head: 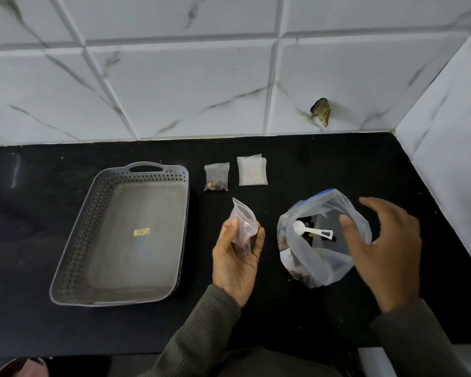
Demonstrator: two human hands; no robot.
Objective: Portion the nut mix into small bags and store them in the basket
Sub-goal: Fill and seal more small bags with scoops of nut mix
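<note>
I'm mid-portioning. My left grip (237,257) pinches a small bag (244,223) above the bench's middle. My right grip (386,254) hovers, fingers spread, over the nut mix bag (329,265). Next I'd take the scoop (310,232) inside it. The basket (74,240) waits toward the left edge.

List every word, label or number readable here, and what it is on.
No text is legible.
On the floor of the grey basket, a yellow sticker: dark marks, too blurred to read.
On the nut mix bag, a blue strip: no readable print.
On the small bag in the left hand: no print shows.
</note>
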